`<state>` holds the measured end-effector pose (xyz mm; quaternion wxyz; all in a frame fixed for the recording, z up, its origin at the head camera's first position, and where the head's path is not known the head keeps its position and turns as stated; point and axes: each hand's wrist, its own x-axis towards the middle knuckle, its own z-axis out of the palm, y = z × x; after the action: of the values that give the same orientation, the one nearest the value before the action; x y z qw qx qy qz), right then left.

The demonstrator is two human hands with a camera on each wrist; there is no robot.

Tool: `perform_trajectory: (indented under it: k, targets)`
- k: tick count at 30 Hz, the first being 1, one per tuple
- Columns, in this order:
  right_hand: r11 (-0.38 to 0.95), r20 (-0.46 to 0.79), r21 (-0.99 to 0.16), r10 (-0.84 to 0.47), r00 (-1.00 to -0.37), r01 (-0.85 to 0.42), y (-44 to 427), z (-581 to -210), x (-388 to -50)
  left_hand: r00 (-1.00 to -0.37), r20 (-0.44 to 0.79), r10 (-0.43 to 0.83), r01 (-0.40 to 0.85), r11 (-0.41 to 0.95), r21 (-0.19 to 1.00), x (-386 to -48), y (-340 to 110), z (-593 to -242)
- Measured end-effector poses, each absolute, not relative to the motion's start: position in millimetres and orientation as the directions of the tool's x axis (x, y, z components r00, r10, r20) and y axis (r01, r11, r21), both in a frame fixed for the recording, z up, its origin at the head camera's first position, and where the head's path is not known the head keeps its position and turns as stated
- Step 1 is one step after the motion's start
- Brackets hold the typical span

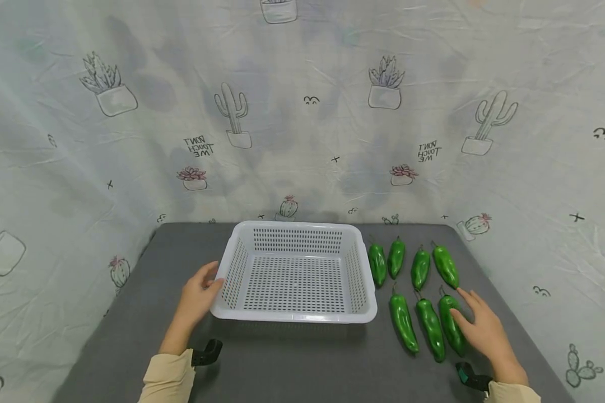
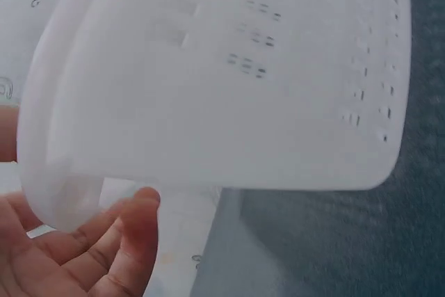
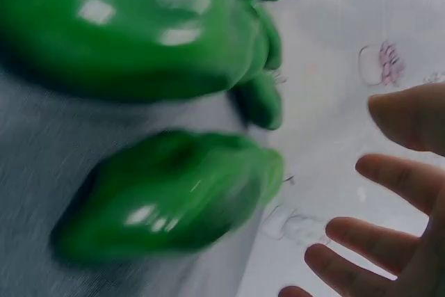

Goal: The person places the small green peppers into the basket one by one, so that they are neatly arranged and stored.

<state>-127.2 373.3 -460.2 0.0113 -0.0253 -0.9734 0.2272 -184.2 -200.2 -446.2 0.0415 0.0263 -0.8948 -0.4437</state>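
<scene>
A white plastic basket [image 1: 294, 317] with slotted walls stands on the dark grey table. My left hand [image 1: 196, 296] holds its left rim; in the left wrist view the fingers [image 2: 139, 231] curl round the edge of the basket [image 2: 208, 130]. To the right of the basket lie several green peppers in two rows. Over the front row's rightmost pepper [image 1: 451, 324] hovers my right hand [image 1: 484, 330], thumb and fingers spread with nothing between them. The right wrist view has its spread fingers [image 3: 389, 241] apart from the nearest pepper [image 3: 167, 199].
Other peppers include a back-row one [image 1: 445, 266] near the table's right edge and a front-row one [image 1: 403, 324] close to the basket's right side. Behind and beside the table [image 1: 282, 369] hangs a pale curtain [image 1: 302, 129] printed with cacti.
</scene>
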Motion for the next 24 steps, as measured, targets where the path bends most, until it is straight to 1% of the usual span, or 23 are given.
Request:
perform_trajectory:
  k: [6,14,18,20,24]
  targets:
    - [0.891,-0.017,-0.454,0.014,-1.000,0.020,384.8,-470.1,-126.6,-0.993,0.008,-0.114,-0.054,0.528,0.847,-190.5,-200.9,-445.2]
    - [0.865,-0.104,-0.500,-0.008,-0.995,0.046,389.7,-475.5,-136.3,-0.990,-0.076,-0.118,-0.122,0.462,0.878,-196.7,-200.4,-446.9]
    - [0.861,-0.088,-0.509,-0.038,-0.995,0.012,390.4,-478.5,-142.0,-0.990,-0.106,-0.093,-0.135,0.402,0.906,-198.5,-202.9,-449.2]
    - [0.862,-0.069,-0.507,-0.058,-0.996,-0.015,390.8,-480.9,-143.9,-0.991,-0.120,-0.061,-0.134,0.363,0.922,-200.2,-205.5,-450.1]
    - [0.862,-0.089,-0.506,-0.084,-0.993,-0.028,392.9,-486.3,-145.2,-0.988,-0.153,0.009,-0.144,0.294,0.945,-204.4,-210.0,-450.3]
